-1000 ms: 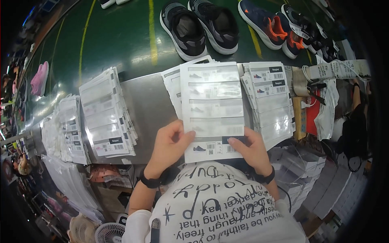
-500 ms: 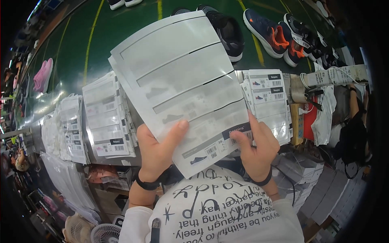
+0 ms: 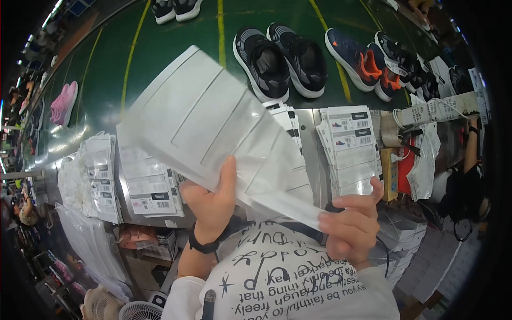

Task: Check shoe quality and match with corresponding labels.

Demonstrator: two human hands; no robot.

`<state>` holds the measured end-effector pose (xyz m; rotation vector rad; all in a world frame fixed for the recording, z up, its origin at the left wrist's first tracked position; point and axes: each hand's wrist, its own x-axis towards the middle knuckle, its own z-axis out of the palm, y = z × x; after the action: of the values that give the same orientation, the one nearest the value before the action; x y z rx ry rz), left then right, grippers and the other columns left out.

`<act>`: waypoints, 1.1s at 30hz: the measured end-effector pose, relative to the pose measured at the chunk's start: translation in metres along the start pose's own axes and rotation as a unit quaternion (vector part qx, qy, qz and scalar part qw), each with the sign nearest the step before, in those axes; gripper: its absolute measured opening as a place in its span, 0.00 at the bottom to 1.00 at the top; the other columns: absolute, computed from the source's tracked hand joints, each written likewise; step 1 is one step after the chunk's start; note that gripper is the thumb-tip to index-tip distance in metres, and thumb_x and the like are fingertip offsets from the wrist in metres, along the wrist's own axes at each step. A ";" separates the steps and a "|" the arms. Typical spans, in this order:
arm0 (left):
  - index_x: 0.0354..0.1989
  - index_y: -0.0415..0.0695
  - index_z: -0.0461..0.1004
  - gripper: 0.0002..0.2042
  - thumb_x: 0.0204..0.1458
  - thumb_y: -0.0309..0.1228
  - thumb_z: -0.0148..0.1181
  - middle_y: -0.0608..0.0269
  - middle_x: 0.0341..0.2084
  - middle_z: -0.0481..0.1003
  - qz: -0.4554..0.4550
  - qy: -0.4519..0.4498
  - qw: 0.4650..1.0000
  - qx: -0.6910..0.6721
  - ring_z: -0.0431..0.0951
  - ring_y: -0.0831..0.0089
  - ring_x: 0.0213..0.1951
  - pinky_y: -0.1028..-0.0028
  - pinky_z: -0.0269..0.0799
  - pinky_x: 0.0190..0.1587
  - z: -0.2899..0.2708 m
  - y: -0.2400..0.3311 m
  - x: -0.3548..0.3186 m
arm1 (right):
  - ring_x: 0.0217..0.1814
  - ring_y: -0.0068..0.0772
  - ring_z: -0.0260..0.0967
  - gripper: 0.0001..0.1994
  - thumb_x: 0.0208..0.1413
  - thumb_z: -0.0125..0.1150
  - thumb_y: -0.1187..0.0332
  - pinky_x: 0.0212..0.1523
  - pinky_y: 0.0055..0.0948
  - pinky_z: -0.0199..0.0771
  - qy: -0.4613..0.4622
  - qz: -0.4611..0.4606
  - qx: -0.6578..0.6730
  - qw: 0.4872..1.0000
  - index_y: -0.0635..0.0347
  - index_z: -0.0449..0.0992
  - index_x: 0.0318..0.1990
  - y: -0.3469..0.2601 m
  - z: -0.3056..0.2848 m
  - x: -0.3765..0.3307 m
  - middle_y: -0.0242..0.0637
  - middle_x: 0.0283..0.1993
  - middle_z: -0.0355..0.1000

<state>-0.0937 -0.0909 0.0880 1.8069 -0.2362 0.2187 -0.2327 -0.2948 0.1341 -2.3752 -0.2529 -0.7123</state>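
Left: label stacks [image 3: 144, 184] lying flat on the steel bench [image 3: 314, 154]. My left hand [image 3: 210, 200] is closed on the lower edge of the label sheet [image 3: 213, 125], thumb up across its face. Sheet is lifted off the bench, tilted, blurred. My right hand [image 3: 349, 226] pinches its lower right corner. Right of that: another label stack [image 3: 349, 149]; black shoes [image 3: 280, 58] on the green floor beyond.

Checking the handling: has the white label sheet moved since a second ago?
Yes. The white label sheet has lifted off the metal table and tilted left, now covering the green conveyor belt.
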 end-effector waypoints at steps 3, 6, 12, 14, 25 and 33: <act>0.36 0.33 0.80 0.08 0.52 0.25 0.66 0.60 0.33 0.81 -0.171 0.001 0.980 -0.096 0.78 0.75 0.36 0.77 0.70 0.42 -0.015 -0.009 0.014 | 0.40 0.24 0.67 0.19 0.63 0.50 0.48 0.66 0.52 0.51 0.272 0.032 0.276 0.921 0.53 0.77 0.35 0.040 0.024 0.025 0.26 0.26 0.71; 0.51 0.35 0.71 0.18 0.51 0.22 0.63 0.57 0.44 0.78 -0.275 -0.058 0.912 -0.297 0.77 0.67 0.46 0.69 0.71 0.49 -0.046 -0.041 0.022 | 0.37 0.18 0.63 0.15 0.60 0.59 0.57 0.59 0.32 0.61 0.324 0.187 0.398 0.837 0.60 0.70 0.41 0.097 0.037 0.084 0.29 0.33 0.68; 0.60 0.45 0.63 0.28 0.45 0.25 0.53 0.60 0.32 0.71 -0.418 -0.282 0.478 -0.719 0.74 0.65 0.33 0.69 0.70 0.37 -0.058 -0.068 0.022 | 0.38 0.21 0.68 0.25 0.45 0.77 0.66 0.39 0.22 0.71 0.251 0.252 0.310 0.882 0.63 0.66 0.45 0.244 0.081 0.153 0.32 0.37 0.70; 0.60 0.46 0.61 0.26 0.51 0.34 0.56 0.64 0.26 0.66 -0.384 -0.322 0.429 -0.751 0.69 0.70 0.27 0.72 0.65 0.29 -0.057 -0.075 0.016 | 0.44 0.32 0.69 0.35 0.38 0.80 0.58 0.47 0.30 0.71 0.174 0.266 0.188 0.929 0.64 0.66 0.50 0.274 0.086 0.160 0.41 0.43 0.70; 0.54 0.39 0.59 0.29 0.54 0.49 0.58 0.63 0.22 0.65 -0.335 -0.501 0.270 -0.751 0.71 0.71 0.24 0.74 0.67 0.25 0.018 -0.055 0.006 | 0.50 0.28 0.66 0.30 0.56 0.65 0.67 0.51 0.28 0.70 0.072 0.265 0.402 0.874 0.59 0.58 0.62 0.124 0.070 0.112 0.39 0.53 0.67; 0.60 0.39 0.64 0.24 0.55 0.30 0.57 0.58 0.48 0.74 -0.159 -0.496 0.836 -0.172 0.76 0.65 0.49 0.69 0.71 0.52 0.033 -0.022 -0.006 | 0.50 0.29 0.73 0.18 0.61 0.58 0.73 0.50 0.30 0.75 -0.015 0.410 0.628 0.661 0.65 0.62 0.56 0.097 0.068 0.068 0.44 0.51 0.74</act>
<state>-0.0924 -0.1173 0.0582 1.4160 -0.6440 -0.9765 -0.1135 -0.3276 0.0766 -0.9162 0.2747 0.0526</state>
